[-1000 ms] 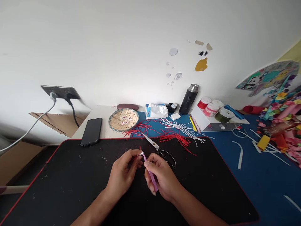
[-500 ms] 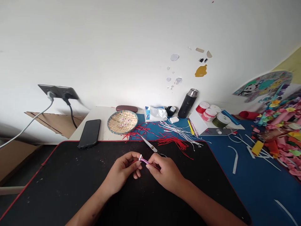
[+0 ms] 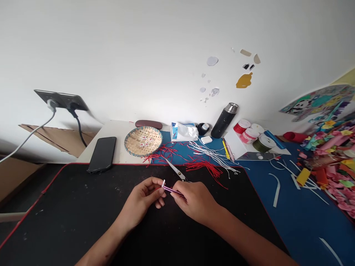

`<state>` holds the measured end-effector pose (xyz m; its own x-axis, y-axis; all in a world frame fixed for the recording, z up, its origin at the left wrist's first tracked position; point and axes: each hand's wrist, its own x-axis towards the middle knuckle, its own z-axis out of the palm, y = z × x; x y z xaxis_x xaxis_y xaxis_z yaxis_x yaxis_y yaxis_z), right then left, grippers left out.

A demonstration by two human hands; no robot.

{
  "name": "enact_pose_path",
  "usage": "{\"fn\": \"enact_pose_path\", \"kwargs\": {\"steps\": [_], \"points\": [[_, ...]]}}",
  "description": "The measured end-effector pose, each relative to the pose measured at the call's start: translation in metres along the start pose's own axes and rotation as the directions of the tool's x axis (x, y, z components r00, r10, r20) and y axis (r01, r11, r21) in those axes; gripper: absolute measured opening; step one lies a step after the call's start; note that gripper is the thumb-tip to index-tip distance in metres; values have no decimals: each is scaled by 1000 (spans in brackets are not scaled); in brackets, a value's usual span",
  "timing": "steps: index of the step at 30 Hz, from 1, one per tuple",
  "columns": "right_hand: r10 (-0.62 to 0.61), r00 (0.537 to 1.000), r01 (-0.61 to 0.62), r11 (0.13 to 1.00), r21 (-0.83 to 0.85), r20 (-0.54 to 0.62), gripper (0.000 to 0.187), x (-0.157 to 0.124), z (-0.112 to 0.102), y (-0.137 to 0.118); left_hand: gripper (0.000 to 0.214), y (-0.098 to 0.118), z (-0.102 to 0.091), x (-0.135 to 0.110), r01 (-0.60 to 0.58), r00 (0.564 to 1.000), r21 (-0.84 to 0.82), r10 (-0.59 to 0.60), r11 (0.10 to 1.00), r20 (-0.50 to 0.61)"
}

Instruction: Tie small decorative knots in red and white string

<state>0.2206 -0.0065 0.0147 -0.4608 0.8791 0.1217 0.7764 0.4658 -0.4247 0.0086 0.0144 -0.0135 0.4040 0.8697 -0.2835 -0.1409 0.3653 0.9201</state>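
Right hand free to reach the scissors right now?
Probably yes: the scissors lie at the black mat's edge just past the right hand, nothing between. But it is pinching the pink strip, so must let go first.

Room left of the left hand (image 3: 141, 203), over black desk mat (image 3: 61, 199); scissors (image 3: 176, 170) ahead

A single head-worn camera looks forward and down from the near side of the desk mat (image 3: 61, 199), close above the left hand (image 3: 141, 203) and right hand (image 3: 196, 203), facing the far wall (image 3: 138, 55).
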Motion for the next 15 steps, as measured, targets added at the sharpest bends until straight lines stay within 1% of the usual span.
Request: {"fn": "enact_pose_path", "kwargs": {"steps": [6,10,13,15], "points": [[-85,994,91,990,-108,61,17,1,-6,3,47,3,0,0,22,1000,39,-23,999,19],[-121,986,139,978,-158,119,19,3,-8,3,46,5,-1,-1,66,997,28,-67,997,31],[-138,978,166,969,-182,155,18,4,-10,3,46,5,-2,-1,120,991,24,-121,993,55],[-152,974,182,967,-177,171,16,5,-11,3,45,5,-1,-1,118,991,56,-121,991,50]]}}
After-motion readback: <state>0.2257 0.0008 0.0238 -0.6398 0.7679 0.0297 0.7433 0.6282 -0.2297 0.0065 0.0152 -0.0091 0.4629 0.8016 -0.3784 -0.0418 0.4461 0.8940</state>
